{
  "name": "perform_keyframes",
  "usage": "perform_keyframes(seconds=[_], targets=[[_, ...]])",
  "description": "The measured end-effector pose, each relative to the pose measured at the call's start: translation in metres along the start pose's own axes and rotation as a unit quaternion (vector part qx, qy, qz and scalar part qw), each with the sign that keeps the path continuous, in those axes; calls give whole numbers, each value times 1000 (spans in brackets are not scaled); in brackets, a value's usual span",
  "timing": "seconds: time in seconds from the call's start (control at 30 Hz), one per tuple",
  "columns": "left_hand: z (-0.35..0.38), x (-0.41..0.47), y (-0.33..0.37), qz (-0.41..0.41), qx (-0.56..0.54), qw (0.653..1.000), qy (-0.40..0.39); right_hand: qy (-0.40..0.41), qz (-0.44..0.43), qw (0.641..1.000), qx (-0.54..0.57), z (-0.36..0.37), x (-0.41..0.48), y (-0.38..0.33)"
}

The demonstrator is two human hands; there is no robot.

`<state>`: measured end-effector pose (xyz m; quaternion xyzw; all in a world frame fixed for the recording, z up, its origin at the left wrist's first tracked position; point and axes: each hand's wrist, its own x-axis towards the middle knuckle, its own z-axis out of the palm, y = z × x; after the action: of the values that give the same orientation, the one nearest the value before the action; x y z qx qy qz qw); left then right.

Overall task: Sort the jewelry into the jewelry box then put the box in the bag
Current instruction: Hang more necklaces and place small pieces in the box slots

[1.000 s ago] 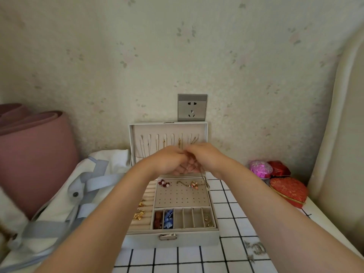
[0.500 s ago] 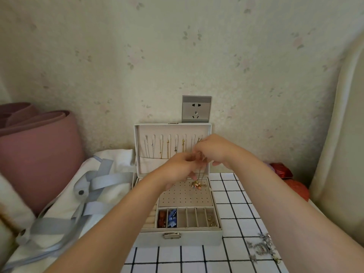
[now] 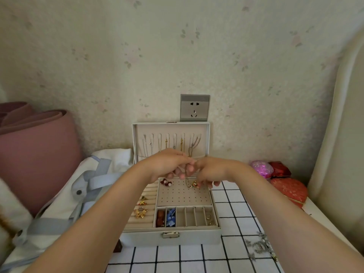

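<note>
Sorting jewelry: the hanging step is running, judging by the open box; bagging is not starting yet.
bag (image 3: pixel 65 205): lying at 9 o'clock of the jewelry box (image 3: pixel 171 238), straps trailing, nothing going in.
left hand (image 3: pixel 167 164): fingers curling in and pinching the upper part of the necklace (image 3: pixel 187 174), hovering over the tray's 12 o'clock edge.
necklace: hanging between both hands, with its pendant dangling just above the peg panel at about 1 o'clock; it is not sitting on a hook.
right hand (image 3: pixel 210 170): fingers also curling, appearing to be pinching the same chain right beside the left fingertips; the exact contact is partly hiding behind knuckles.
lid (image 3: pixel 171 129): standing upright at 12 o'clock, with chains hanging on its hooks (image 3: pixel 167 137). The next move is probably calling for lifting the chain to a hook, looping it over, then letting go gently so it is not tangling with its neighbours.
loose jewelry (image 3: pixel 260 245): lying on the table (image 3: pixel 197 259) at 4 o'clock of the box, waiting to be sorted.
</note>
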<state>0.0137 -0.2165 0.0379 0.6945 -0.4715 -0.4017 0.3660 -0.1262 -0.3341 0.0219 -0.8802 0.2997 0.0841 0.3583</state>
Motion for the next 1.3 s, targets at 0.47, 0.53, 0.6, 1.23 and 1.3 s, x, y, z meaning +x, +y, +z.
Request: perform_keyframes(seconds=[0.47, 0.53, 0.6, 1.23, 1.3], targets=[[4, 12, -8, 57, 141, 981, 119, 83, -71, 991, 78, -10, 1, -7], [7, 15, -12, 61, 200, 968, 141, 120, -80, 984, 102, -20, -4, -10], [10, 17, -16, 68, 250, 952, 164, 160, -89, 977, 110, -27, -8, -12], [40, 25, -24, 103, 477, 846, 215, 374, -121, 905, 163, -26, 8, -9], [39, 25, -23, 104, 474, 847, 218, 378, -128, 903, 157, -25, 9, -7]])
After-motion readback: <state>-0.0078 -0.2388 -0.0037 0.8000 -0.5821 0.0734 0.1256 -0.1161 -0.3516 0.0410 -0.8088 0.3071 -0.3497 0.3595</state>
